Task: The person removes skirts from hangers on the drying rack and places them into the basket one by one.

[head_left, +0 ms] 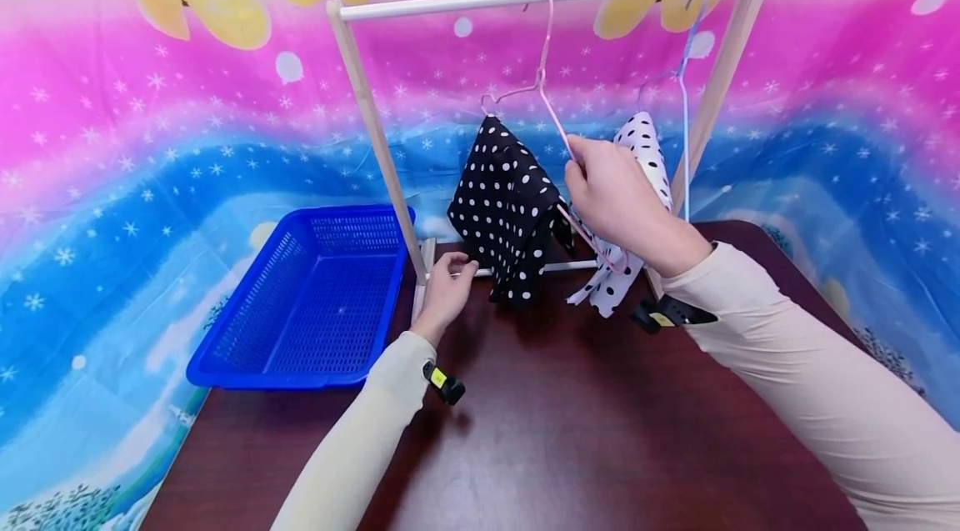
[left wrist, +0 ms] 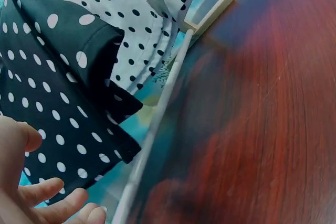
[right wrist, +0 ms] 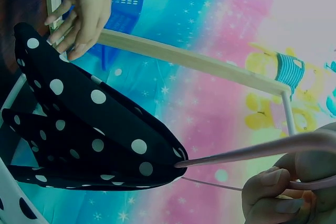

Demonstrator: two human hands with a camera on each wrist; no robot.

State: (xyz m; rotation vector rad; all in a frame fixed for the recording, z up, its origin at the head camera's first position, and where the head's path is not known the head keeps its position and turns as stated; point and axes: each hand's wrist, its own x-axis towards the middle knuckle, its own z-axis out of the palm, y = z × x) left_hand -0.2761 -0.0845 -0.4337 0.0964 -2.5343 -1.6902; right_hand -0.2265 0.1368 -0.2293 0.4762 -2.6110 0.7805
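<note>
A pink wire hanger [head_left: 547, 89] hooks over the rack's top rail [head_left: 450, 2], and a black cloth with white dots [head_left: 504, 206] drapes from it. My right hand [head_left: 618, 193] pinches the hanger's right side; in the right wrist view, curled fingers [right wrist: 270, 184] wrap the pink wire. Low at the cloth's left edge is my left hand [head_left: 448, 291], fingers relaxed and holding nothing. The left wrist view has its fingers [left wrist: 63, 208] beside the black cloth [left wrist: 47, 87]. Behind my right hand, a white cloth with black dots [head_left: 639, 135] hangs from a blue hanger [head_left: 684, 81].
A blue perforated basket [head_left: 322, 314] stands left of the wooden rack [head_left: 371, 118]. The rack's lower bar [head_left: 572, 267] runs just above the dark red table [head_left: 555, 431]. A patterned curtain [head_left: 187, 139] surrounds the table at the back and sides.
</note>
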